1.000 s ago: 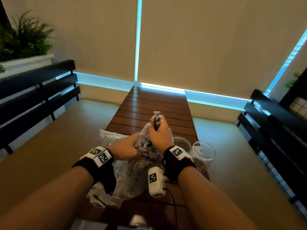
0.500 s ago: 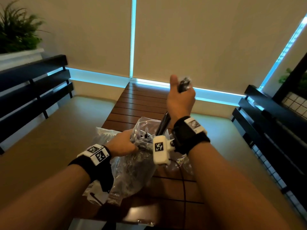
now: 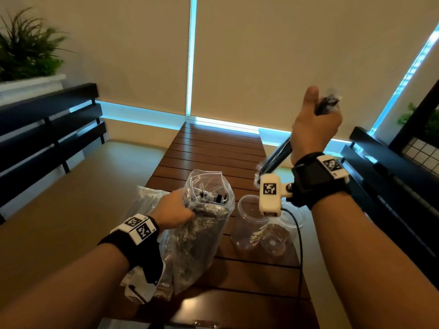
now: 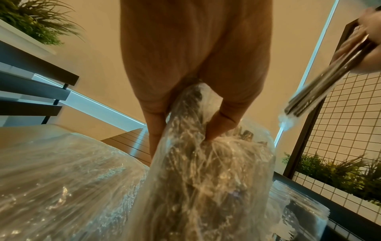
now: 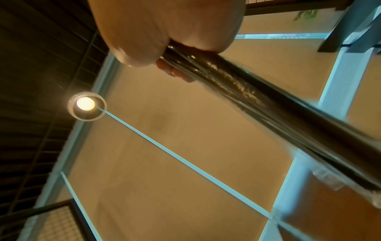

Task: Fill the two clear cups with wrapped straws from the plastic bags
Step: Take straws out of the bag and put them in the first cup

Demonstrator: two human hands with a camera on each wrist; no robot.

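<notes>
Since a second ago my right hand point(image 3: 316, 129) has lifted a fistful of wrapped straws point(image 3: 276, 160) clear of the plastic bag point(image 3: 204, 224) | slatted table point(image 3: 213, 148) | left hand point(image 3: 174, 211) pinches bag neck, upright | both clear cups point(image 3: 249, 222) look empty: filling barely begun | right fist clamped on bundle above cups

A café or lounge seating corner: a slatted wooden tabletop point(image 3: 213, 148) between dark slatted benches point(image 3: 47, 124), beige roller blinds point(image 3: 261, 55) over the windows, planters point(image 3: 26, 55) behind the seats, a recessed ceiling light point(image 5: 85, 104)
</notes>
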